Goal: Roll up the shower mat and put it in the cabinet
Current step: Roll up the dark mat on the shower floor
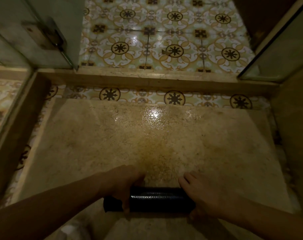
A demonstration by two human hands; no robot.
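Though dim, mat (157,199) between hands (124,184).

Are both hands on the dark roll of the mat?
Yes, the left hand and the right hand both grip the dark roll at its two ends.

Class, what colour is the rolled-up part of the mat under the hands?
Glossy black roll, unlike the beige flat part; head view.
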